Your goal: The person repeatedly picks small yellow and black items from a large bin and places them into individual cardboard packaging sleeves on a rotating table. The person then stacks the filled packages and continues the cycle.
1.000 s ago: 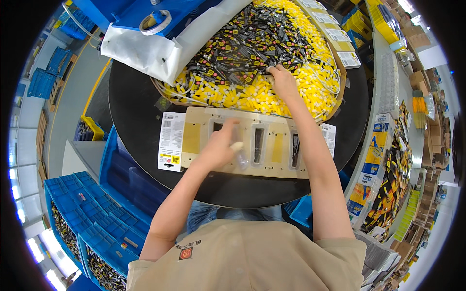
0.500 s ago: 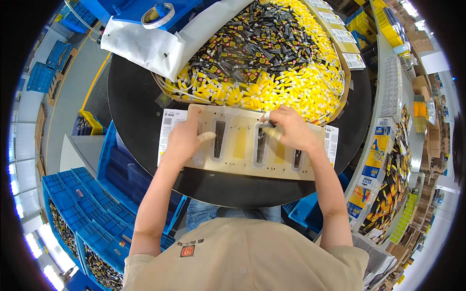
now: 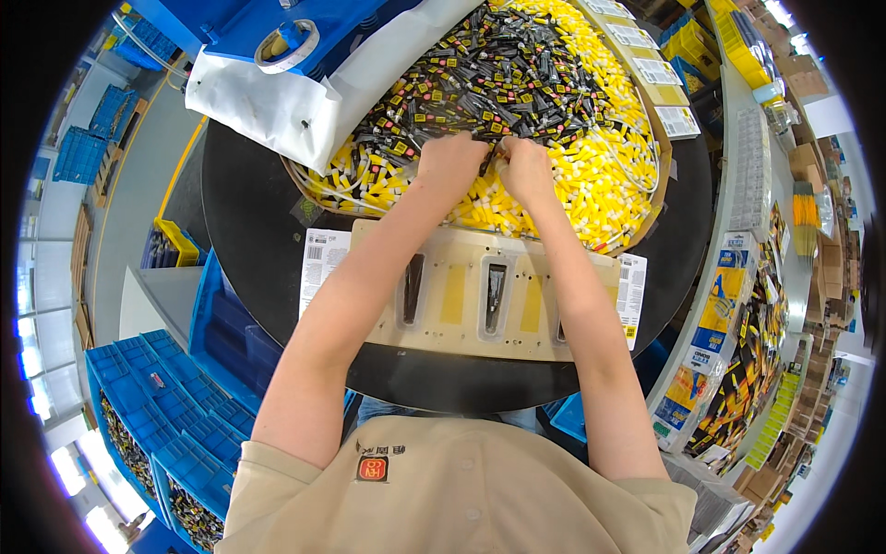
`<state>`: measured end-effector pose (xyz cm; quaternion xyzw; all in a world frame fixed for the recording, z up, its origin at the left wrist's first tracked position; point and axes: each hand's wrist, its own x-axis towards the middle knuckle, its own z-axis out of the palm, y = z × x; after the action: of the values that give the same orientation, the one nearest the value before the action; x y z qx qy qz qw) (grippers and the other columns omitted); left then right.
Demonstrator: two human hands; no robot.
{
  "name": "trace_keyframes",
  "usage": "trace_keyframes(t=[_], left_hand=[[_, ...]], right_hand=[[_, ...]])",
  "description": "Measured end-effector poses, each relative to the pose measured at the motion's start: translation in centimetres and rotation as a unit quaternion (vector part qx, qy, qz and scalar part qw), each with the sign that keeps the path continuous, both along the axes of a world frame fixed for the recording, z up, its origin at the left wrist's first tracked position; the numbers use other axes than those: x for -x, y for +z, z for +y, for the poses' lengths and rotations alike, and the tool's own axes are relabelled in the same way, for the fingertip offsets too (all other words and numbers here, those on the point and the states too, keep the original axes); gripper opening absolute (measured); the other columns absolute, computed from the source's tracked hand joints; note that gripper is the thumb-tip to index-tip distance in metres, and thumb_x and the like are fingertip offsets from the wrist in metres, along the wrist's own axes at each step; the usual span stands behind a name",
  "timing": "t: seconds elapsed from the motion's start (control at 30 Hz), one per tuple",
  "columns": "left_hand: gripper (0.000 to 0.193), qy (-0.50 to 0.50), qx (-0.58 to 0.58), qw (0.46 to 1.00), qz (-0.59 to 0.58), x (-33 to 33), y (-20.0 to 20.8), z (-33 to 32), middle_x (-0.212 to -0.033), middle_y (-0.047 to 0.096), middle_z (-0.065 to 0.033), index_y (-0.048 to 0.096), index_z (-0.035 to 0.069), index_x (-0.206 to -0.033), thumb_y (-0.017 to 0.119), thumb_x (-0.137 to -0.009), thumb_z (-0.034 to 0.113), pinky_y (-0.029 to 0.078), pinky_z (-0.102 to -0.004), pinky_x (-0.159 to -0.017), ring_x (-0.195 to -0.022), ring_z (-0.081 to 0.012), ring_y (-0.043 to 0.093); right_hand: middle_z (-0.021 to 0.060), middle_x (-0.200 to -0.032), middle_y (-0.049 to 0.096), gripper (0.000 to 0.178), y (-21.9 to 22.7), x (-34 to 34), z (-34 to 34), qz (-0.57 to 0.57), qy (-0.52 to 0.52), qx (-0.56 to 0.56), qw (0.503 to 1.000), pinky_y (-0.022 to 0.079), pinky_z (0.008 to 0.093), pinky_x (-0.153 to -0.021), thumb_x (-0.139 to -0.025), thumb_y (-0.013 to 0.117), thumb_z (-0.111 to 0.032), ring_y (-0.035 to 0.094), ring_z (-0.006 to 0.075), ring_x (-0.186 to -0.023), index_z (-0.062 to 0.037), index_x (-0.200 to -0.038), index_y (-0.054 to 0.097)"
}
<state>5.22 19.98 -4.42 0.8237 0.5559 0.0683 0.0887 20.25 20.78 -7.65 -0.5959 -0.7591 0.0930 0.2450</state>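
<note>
My left hand [image 3: 450,163] and my right hand [image 3: 525,171] reach side by side into a big heap of small black and yellow parts [image 3: 517,83] in a wide shallow box. Both hands have their fingers curled down into the pile, and what they grip is hidden among the parts. Nearer to me, under my forearms, lies a beige jig plate [image 3: 480,295] with several upright slots; dark parts sit in two visible slots [image 3: 496,295]. The plate rests on a round black table [image 3: 268,277].
A printed white sheet [image 3: 321,263] lies at the plate's left end, another at its right [image 3: 631,291]. A white bag [image 3: 263,106] and a tape roll [image 3: 286,44] sit at the back left. Blue crates [image 3: 166,415] stand lower left; shelves of packaged goods [image 3: 748,351] line the right.
Both hands have left the jig plate and moved forward into the heap of parts, coming together at its near middle. The plate has stayed in place.
</note>
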Motion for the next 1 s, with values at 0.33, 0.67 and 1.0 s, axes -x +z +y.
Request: trace_keyframes(t=[0.33, 0.67, 1.0], left_hand=[[0.02, 0.107, 0.298, 0.895, -0.314, 7.2, 5.4, -9.8, -0.073, 0.065, -0.0123, 0.063, 0.001, -0.09, 0.064, -0.083, 0.02, 0.05, -0.0322, -0.063, -0.068, -0.0225, 0.065], [0.02, 0.114, 0.112, 0.971, -0.179, 7.3, 2.9, -12.4, -0.079, 0.065, -0.0143, 0.059, 0.004, -0.095, 0.063, -0.08, 0.016, 0.048, -0.0427, -0.07, -0.08, -0.0327, 0.064], [0.016, 0.124, 0.07, 0.989, 0.05, 6.0, -0.5, -3.4, -0.092, 0.067, -0.0107, 0.066, 0.009, -0.094, 0.062, -0.079, 0.013, 0.051, -0.0415, -0.075, -0.088, -0.0293, 0.064]], right_hand=[[0.0094, -0.071, 0.062, 0.015, 5.7, -3.0, -11.1, 0.222, 0.036, 0.209, 0.952, 0.047, 0.0277, -0.061, -0.079, 0.068, -0.011, 0.059, 0.0148, -0.064, -0.0016, -0.09, 0.066], [0.0107, -0.07, 0.057, 0.013, 5.4, -1.4, -20.8, 0.224, 0.099, 0.2, 0.949, 0.046, 0.0307, -0.055, -0.075, 0.071, -0.006, 0.057, 0.0215, -0.06, -0.0041, -0.087, 0.065], [0.0103, -0.08, 0.057, 0.022, 4.3, -7.0, -24.7, 0.102, -0.142, -0.127, 0.976, 0.045, 0.0314, -0.057, -0.068, 0.071, 0.004, 0.056, 0.0245, -0.066, -0.0027, -0.088, 0.065]])
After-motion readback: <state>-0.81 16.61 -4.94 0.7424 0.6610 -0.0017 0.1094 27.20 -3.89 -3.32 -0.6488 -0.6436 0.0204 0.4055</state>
